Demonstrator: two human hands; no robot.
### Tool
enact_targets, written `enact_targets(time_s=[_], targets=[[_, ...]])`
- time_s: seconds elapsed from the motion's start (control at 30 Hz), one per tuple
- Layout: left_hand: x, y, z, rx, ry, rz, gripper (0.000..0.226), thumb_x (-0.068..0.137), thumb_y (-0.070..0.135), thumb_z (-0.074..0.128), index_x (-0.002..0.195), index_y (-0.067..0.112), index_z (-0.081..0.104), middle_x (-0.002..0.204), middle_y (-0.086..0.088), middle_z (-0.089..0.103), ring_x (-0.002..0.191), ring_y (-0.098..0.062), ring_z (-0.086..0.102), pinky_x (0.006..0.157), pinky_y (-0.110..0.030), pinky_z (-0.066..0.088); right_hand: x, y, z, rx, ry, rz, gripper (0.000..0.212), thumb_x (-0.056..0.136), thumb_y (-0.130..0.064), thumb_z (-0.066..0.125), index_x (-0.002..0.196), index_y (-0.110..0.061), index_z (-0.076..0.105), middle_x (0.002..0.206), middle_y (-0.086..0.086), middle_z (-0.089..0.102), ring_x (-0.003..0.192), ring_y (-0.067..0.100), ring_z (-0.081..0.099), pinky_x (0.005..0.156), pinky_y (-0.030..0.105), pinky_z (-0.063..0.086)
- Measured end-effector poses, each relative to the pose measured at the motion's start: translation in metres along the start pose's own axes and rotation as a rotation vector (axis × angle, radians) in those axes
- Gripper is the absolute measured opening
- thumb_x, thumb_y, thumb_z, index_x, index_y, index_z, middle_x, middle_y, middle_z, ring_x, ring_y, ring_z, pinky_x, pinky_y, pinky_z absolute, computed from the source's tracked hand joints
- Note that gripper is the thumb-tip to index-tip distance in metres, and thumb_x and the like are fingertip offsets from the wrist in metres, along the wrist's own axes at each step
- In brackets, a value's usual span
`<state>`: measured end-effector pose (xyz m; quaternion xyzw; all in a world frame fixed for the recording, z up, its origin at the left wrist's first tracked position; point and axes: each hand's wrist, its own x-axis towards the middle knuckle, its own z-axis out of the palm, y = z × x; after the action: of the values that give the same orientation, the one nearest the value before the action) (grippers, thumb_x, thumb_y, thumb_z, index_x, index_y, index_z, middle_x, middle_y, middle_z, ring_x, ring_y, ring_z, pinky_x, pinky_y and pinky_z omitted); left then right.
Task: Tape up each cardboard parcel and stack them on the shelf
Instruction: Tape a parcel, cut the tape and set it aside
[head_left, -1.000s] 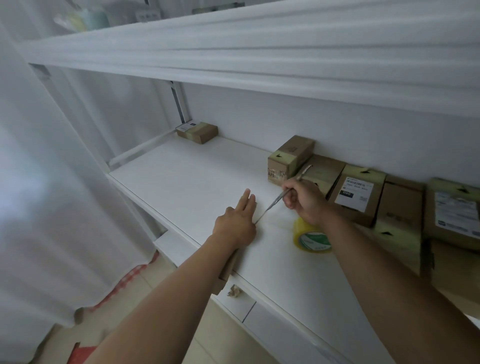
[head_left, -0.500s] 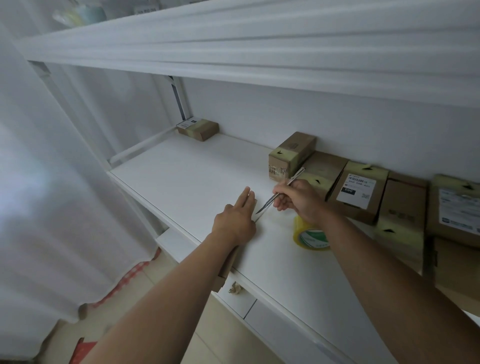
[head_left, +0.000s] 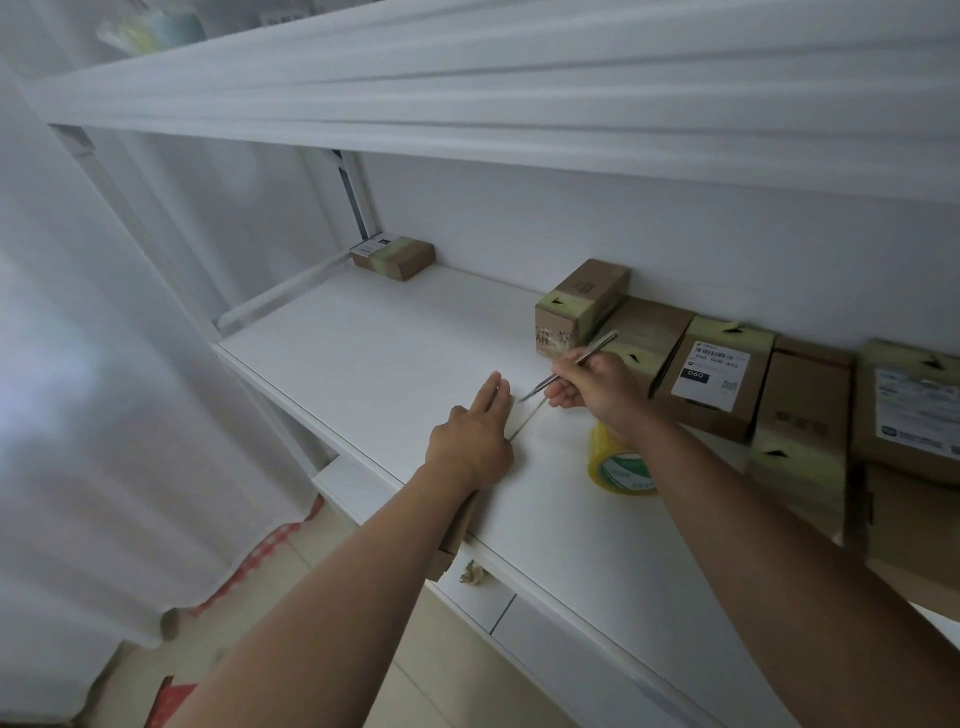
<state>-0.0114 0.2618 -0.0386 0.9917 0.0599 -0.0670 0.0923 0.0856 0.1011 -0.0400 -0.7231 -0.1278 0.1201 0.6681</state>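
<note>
Head view: tape roll (head_left: 621, 464) beneath right hand (head_left: 597, 384).

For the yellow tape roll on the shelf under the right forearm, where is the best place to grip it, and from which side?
The tape roll lies flat, hole up. Pinch its rim, thumb in the core and fingers outside, coming from above on the side facing the person; the right hand and boxes crowd the far side.

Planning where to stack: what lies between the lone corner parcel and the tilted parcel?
Only bare white shelf between corner parcel and tilted parcel, in the head view.
</note>
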Motion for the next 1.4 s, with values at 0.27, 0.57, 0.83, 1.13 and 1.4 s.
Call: enact_targets(time_s=[0.27, 0.57, 0.83, 1.13, 1.4], targets=[[0.001, 0.001, 0.0, 0.018, 0.001, -0.005, 0.073, 0.097, 0.021, 0.038, 0.159, 0.028, 0.0, 0.164, 0.019, -0.014, 0.13, -0.03, 0.037, 0.084, -0.035, 0.036, 0.001, 0.011, 0.009, -0.301, 0.111, -0.117, 0.013, 0.101, -0.014, 0.045, 0.099, -0.019, 0.057, 0.085, 0.006, 0.073, 0.075, 0.022, 0.07, 0.071, 0.035, 0.057], [0.001, 0.007, 0.005, 0.069, 0.011, -0.019, 0.076, 0.096, 0.018, 0.037, 0.159, 0.027, -0.003, 0.164, 0.018, -0.016, 0.132, -0.029, 0.036, 0.085, -0.035, 0.04, -0.003, 0.01, 0.003, -0.709, -0.197, -0.052, 0.015, 0.087, -0.015, 0.059, 0.088, -0.018, 0.044, 0.079, -0.002, 0.055, 0.074, 0.018, 0.05, 0.067, 0.034, 0.039], [0.013, -0.028, -0.004, -0.061, 0.038, -0.164, 0.073, 0.096, 0.022, 0.042, 0.158, 0.023, 0.003, 0.166, 0.014, -0.01, 0.128, -0.033, 0.047, 0.091, -0.04, 0.04, -0.004, 0.012, -0.023, -0.463, -0.192, -0.087, 0.03, 0.086, -0.007, 0.066, 0.077, -0.023, 0.042, 0.083, 0.007, 0.054, 0.078, 0.019, 0.052, 0.071, 0.034, 0.041], [0.017, -0.042, -0.001, -0.252, 0.124, -0.174, 0.051, 0.105, 0.045, 0.023, 0.152, 0.025, 0.022, 0.165, 0.01, 0.009, 0.13, -0.035, 0.046, 0.099, -0.045, 0.036, 0.003, 0.015, 0.02, -0.943, -0.374, -0.08, 0.022, 0.087, -0.01, 0.06, 0.084, -0.02, 0.042, 0.083, 0.003, 0.054, 0.073, 0.02, 0.045, 0.061, 0.032, 0.033], [0.015, -0.05, 0.006, -0.249, 0.183, -0.168, 0.047, 0.107, 0.04, 0.022, 0.151, 0.022, 0.025, 0.162, 0.01, 0.016, 0.121, -0.036, 0.052, 0.087, -0.04, 0.035, 0.012, 0.031, 0.05, -1.362, -0.413, -0.082, 0.016, 0.095, -0.014, 0.052, 0.095, -0.014, 0.036, 0.081, 0.003, 0.042, 0.08, 0.028, 0.049, 0.069, 0.034, 0.038]])
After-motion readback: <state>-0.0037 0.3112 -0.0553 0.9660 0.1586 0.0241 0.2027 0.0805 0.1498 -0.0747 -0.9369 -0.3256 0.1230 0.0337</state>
